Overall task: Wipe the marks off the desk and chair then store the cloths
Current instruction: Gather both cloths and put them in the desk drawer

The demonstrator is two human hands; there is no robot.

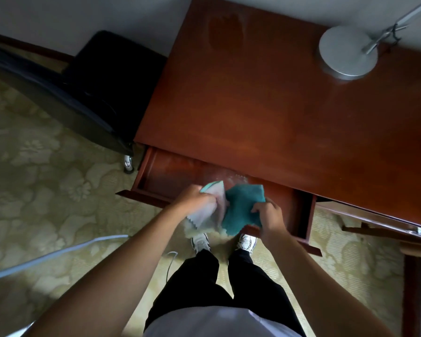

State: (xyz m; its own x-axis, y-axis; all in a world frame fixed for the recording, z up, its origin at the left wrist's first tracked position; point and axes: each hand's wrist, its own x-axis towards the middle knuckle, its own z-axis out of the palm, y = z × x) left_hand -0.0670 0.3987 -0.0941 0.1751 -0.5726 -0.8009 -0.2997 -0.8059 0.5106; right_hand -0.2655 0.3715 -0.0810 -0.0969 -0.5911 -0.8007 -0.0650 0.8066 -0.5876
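Teal cloth (242,210) in right hand (270,215) — pale cloth (208,210) in left hand (192,199).

The open drawer (180,173) lies bare leftward; the desk (265,113) top holds only a lamp base (348,53).

A: Where does the view sit?
B: There is one only, worn on the head, looking steeply down past the person's own torso and legs to the floor (46,166).
A: Which way does it face?
B: Forward toward the desk (265,105) and the wall behind it.
A: How near?
B: Close; the open drawer (180,171) lies just ahead of the shoes. The wide lens bends the edges, and parts are blurred.
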